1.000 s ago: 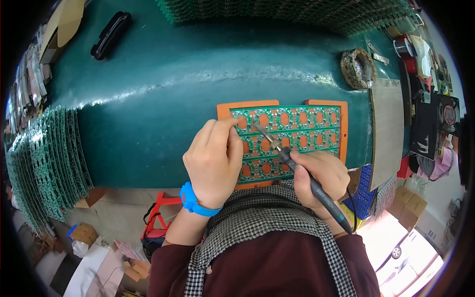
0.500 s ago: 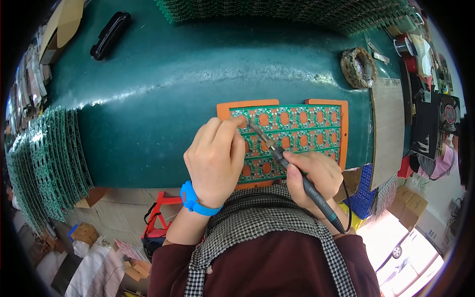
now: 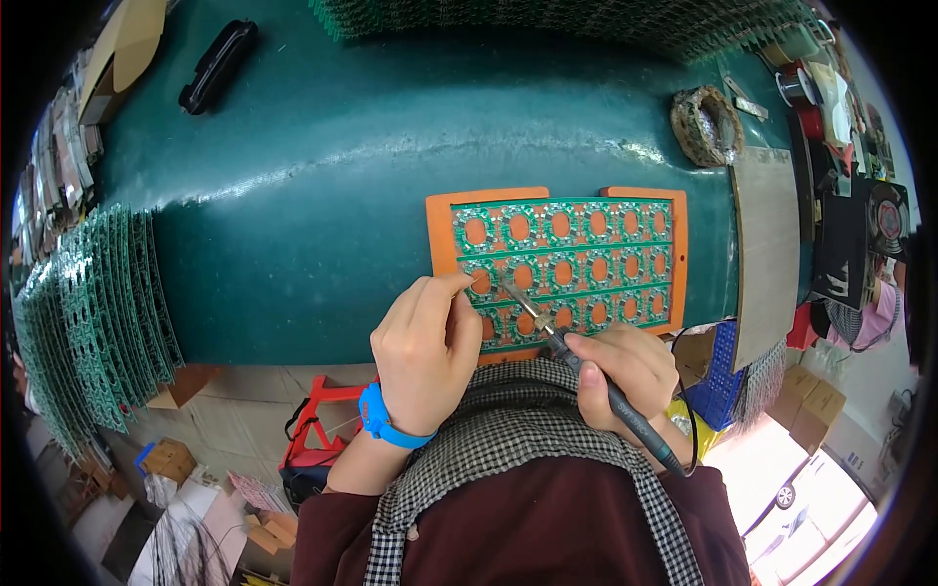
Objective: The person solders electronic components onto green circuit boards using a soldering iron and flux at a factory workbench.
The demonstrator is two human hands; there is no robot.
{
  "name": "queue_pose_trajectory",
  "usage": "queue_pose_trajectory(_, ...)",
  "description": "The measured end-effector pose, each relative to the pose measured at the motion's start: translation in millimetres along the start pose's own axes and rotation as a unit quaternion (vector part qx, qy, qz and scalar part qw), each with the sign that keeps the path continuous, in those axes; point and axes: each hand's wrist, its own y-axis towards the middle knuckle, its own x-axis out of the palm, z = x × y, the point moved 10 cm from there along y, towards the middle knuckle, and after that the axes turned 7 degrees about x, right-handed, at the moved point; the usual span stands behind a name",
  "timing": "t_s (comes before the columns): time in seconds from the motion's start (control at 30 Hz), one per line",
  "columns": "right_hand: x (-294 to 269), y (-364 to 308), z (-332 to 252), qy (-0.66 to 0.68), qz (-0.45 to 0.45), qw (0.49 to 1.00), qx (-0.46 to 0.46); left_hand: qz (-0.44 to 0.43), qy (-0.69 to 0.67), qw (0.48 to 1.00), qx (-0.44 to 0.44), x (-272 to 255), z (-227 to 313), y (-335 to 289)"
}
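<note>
Lying inside an orange frame point(image 3: 443, 234), the green circuit board panel point(image 3: 580, 250) sits just beyond my hands, its left part nearest both fingertips and its right part reaching past my right hand point(image 3: 630, 371). That hand is wrapped around a soldering iron point(image 3: 557, 341), slanting far and left, its tip at the panel's left part; whether it touches, I cannot tell. My left hand point(image 3: 420, 332) reaches over the frame's near left part, thumb and forefinger drawn narrow at the panel's left side; whether they pinch anything, I cannot tell.

The frame's near side lies close to the near edge of the surface point(image 3: 293, 264), just beyond my apron point(image 3: 528, 415). Wide room opens left, as far as a stack of green boards point(image 3: 107, 313), and far, toward another green stack point(image 3: 567, 29). On the right, only a narrow strip separates the frame from a grey plate point(image 3: 767, 254).
</note>
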Motion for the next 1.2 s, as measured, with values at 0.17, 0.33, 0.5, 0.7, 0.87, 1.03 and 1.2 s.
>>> queue_pose_trajectory(0.17, 5, 0, -2, -0.018, -0.002, 1.0, 0.001, 0.002, 0.001, 1.0, 0.007, 2, 2, 0)
queue_pose_trajectory(0.33, 4, -3, -7, -0.025, 0.005, 1.0, -0.002, -0.021, 0.013, 0.999, 0.027, 4, 7, 2)
queue_pose_trajectory(0.5, -5, -14, -8, -0.014, 0.007, 1.0, -0.01, -0.012, 0.021, 1.0, 0.0, -3, 3, -9)
queue_pose_trajectory(0.7, -8, -29, -19, 0.011, 0.001, 0.999, -0.05, -0.016, -0.039, 0.999, 0.008, -2, 8, -29)
queue_pose_trajectory(0.87, 0, -30, -19, 0.0, -0.001, 0.999, -0.038, -0.026, -0.031, 0.999, 0.016, 3, 10, -33)
queue_pose_trajectory(1.03, 2, -34, -18, 0.003, 0.012, 0.999, -0.031, -0.029, -0.013, 0.999, 0.037, 1, 14, -32)
queue_pose_trajectory(1.2, -2, -37, -19, 0.009, 0.016, 0.999, -0.028, -0.025, 0.002, 0.998, 0.052, -3, 16, -33)
